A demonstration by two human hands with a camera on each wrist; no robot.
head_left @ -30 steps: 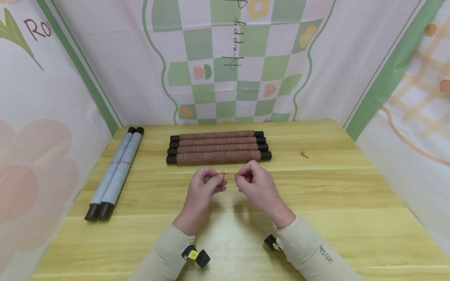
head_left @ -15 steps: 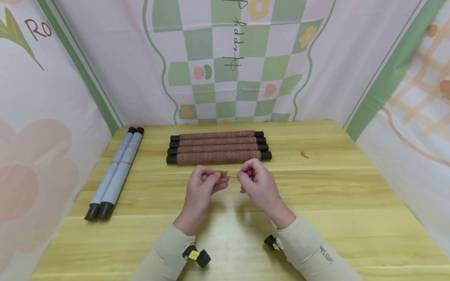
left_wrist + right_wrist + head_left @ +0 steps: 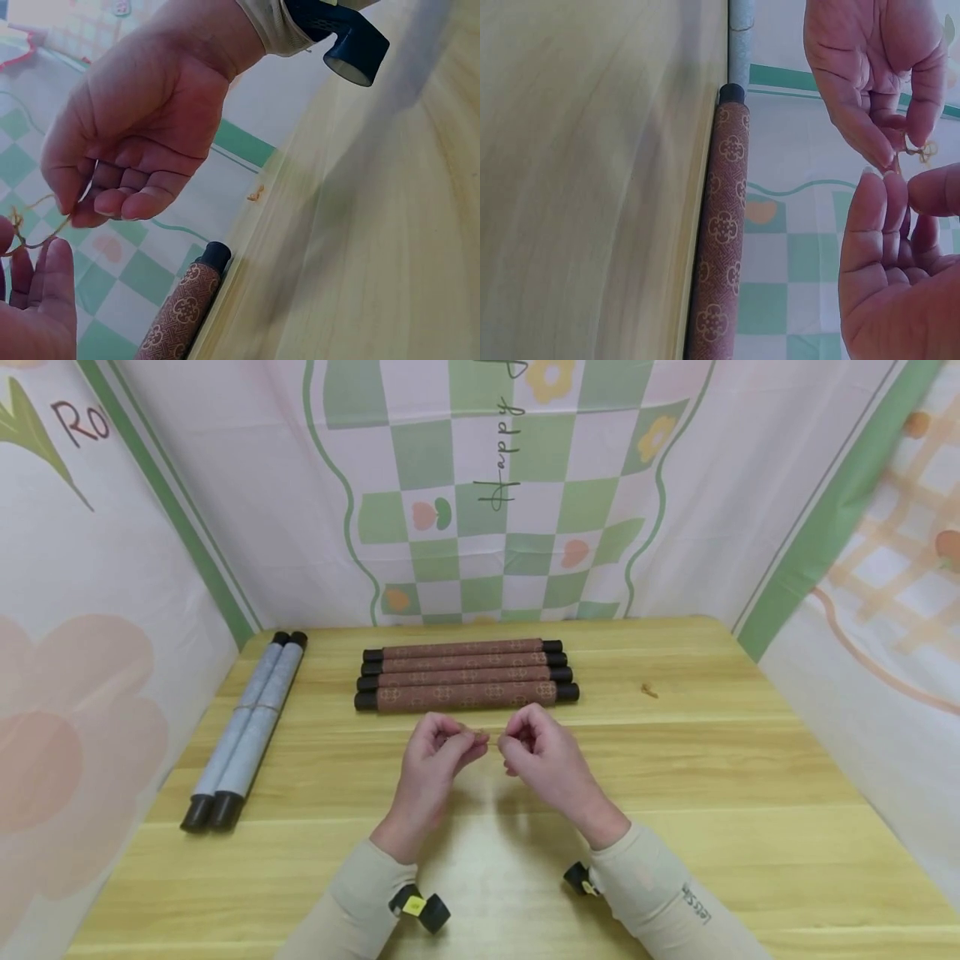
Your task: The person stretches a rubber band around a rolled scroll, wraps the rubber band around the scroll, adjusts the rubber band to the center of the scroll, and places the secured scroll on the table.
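Drawn closer, left hand (image 3: 429,760) and right hand (image 3: 551,758) pinch yellow cord (image 3: 16,220), apparently slackened, short of the worktop's (image 3: 697,768) far edge.

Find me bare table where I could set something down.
Room shows on the table right of the right hand, on the near side of the small tan scrap, and between the pale blue rolls and left hand. Crowded: back middle, where four brown rolls lie side by side.

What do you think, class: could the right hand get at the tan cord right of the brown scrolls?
Probably yes: only bare tabletop shows between the right hand and the cord, though that hand pinches a string it might release first.
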